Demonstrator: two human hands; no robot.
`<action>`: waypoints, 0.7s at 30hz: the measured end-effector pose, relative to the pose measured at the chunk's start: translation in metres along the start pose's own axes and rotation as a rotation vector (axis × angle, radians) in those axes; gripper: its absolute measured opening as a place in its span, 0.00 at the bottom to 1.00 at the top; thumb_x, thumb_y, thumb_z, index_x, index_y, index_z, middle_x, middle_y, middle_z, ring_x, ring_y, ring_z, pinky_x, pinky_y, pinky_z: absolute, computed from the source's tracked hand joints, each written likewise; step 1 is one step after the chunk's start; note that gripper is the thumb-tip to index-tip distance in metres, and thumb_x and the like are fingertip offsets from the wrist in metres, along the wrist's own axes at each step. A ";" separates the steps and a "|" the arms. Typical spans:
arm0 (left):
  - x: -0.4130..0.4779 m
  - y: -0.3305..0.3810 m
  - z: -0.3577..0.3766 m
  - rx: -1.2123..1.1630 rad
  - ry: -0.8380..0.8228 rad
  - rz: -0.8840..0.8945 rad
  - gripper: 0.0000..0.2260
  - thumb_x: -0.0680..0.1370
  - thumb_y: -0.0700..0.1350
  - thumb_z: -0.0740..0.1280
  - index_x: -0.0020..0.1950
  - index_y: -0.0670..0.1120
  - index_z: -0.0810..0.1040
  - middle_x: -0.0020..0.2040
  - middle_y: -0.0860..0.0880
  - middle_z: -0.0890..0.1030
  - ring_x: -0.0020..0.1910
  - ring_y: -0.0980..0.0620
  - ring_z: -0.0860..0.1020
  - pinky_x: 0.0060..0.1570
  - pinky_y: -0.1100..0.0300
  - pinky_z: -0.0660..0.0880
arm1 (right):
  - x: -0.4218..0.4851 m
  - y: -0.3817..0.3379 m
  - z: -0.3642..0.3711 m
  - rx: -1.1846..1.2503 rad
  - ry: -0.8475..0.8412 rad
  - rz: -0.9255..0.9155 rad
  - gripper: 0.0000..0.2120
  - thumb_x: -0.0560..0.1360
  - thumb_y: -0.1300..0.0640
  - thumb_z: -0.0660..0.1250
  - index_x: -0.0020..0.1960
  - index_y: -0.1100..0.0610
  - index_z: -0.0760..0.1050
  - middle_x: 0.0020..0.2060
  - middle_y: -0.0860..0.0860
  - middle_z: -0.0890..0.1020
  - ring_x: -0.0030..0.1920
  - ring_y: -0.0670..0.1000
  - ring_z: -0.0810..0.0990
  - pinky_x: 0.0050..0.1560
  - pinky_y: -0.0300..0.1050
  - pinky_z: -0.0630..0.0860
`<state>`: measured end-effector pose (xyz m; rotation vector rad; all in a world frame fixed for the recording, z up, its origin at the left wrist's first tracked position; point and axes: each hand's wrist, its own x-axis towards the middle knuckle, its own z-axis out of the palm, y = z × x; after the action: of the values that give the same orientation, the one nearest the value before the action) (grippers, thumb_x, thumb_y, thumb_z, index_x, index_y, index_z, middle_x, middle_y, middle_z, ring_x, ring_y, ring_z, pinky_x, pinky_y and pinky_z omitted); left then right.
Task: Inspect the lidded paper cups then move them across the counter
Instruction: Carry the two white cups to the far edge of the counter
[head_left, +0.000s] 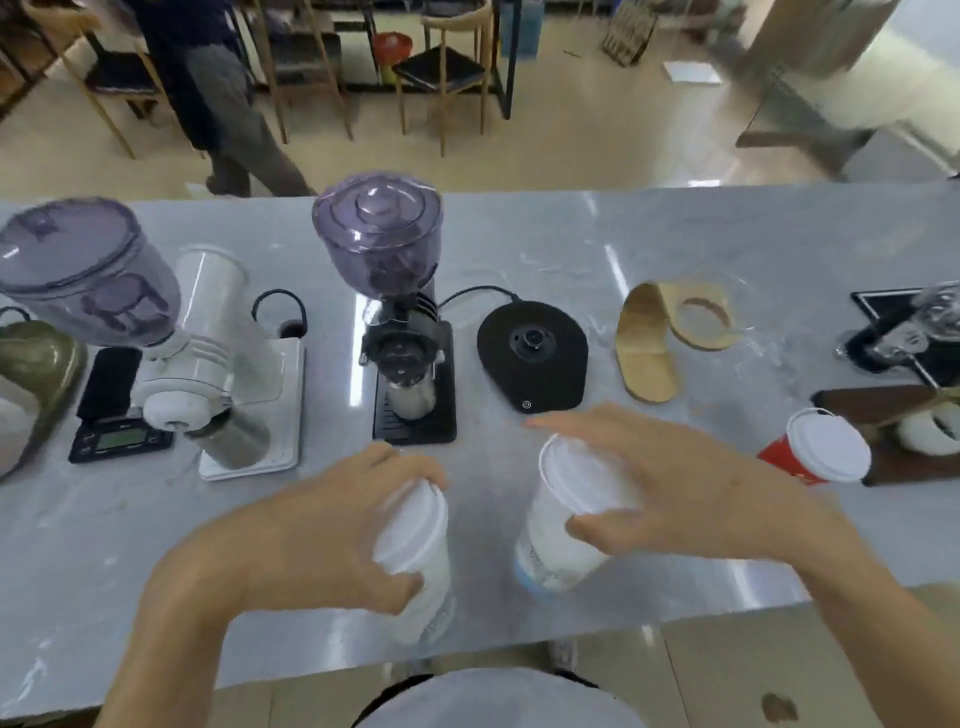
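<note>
Head view – each hand's fingers grasping a white cup (415, 551), grinders (384, 291) behind, red cup (815, 452) right

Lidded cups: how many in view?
3. A white cup in the left hand, another white cup in the right hand, a red cup at the counter's right.

Lighting: bright, even, overhead. Glare: white streaks across the glossy grey worktop (675, 244) and floor (597, 140). Shadows: soft, faint. Blur: motion smear on both hands and white cups; background soft. Distortion: wide-angle bending at edges.
</note>
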<state>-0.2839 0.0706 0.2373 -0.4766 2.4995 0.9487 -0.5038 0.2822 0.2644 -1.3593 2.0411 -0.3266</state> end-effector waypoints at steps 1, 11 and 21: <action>0.008 0.024 -0.012 0.034 0.029 0.042 0.29 0.62 0.66 0.68 0.59 0.77 0.59 0.57 0.70 0.66 0.52 0.72 0.70 0.44 0.60 0.73 | -0.011 0.009 -0.024 -0.052 0.003 -0.001 0.37 0.67 0.33 0.67 0.70 0.21 0.52 0.65 0.26 0.67 0.65 0.35 0.68 0.63 0.43 0.69; 0.149 0.193 -0.172 0.178 0.408 -0.021 0.33 0.59 0.67 0.69 0.63 0.68 0.62 0.52 0.63 0.68 0.44 0.57 0.77 0.36 0.63 0.76 | 0.009 0.096 -0.239 -0.381 0.326 -0.038 0.37 0.66 0.31 0.66 0.73 0.31 0.58 0.71 0.38 0.70 0.68 0.47 0.71 0.65 0.49 0.68; 0.413 0.147 -0.214 -0.107 0.567 -0.399 0.37 0.68 0.57 0.73 0.73 0.51 0.63 0.63 0.43 0.70 0.56 0.40 0.74 0.26 0.57 0.75 | 0.253 0.190 -0.298 -0.199 0.118 0.081 0.33 0.72 0.45 0.73 0.72 0.45 0.64 0.67 0.52 0.70 0.55 0.56 0.76 0.33 0.45 0.79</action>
<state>-0.7587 -0.0405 0.2568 -1.3855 2.6664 0.8718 -0.8945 0.0953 0.2912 -1.3978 2.2702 -0.1756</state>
